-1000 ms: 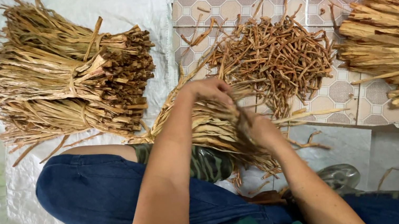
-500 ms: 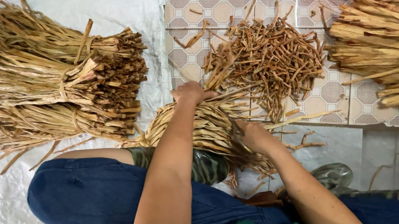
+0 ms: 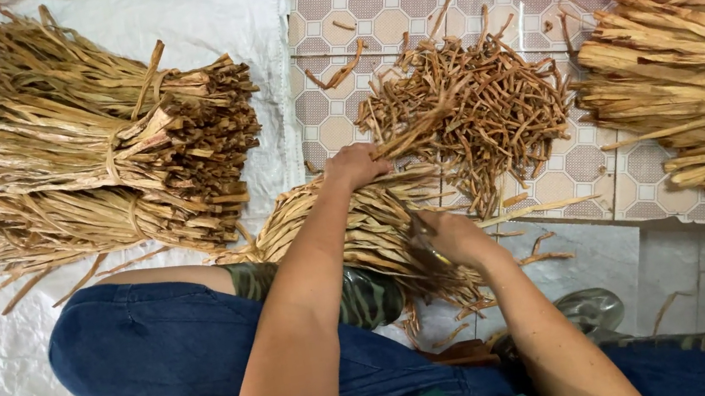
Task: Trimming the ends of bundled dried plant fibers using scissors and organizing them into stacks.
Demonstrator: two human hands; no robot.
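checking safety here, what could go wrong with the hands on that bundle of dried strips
The right hand seems to hold a small blade against the bundle of dried strips, close to the left hand gripping its top; a slip might nick fingers. The bundle also rests over the knee, so a cut could run toward the leg.

Bright, even daylight; soft shadows; sharp focus.
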